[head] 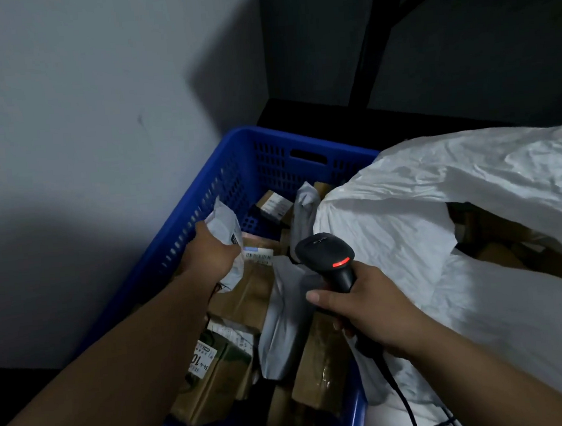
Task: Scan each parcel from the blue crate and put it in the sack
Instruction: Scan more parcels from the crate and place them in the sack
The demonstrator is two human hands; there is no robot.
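- reaching into the blue crate [235,156], the left hand [209,251] has its fingers curled round a small pale poly mailer [227,230], which it holds just inside the crate's left wall, above the other parcels.
- the right hand [369,309] grips the handle of a black barcode scanner [325,253]; the thumb lies along the left side of the handle, the other fingers are wrapped under it. the scanner head points away from the person, over the crate, with a red light glowing on its back.
- a black cable [406,400] runs from the bottom of the scanner down toward the lower edge of the view.
- inside the crate lie many parcels: brown cardboard boxes [245,295], a grey poly bag [287,322] lying across them near the scanner, and a box with a white printed label [274,206] at the far end.
- a barcode label [259,256] shows on a brown box just beside the held mailer.
- the white sack [471,199] stands just right of the crate, its edge draped over the crate's right rim; its mouth is open and brown parcels [507,230] show inside.
- a pale wall [83,110] rises behind the crate on the left.
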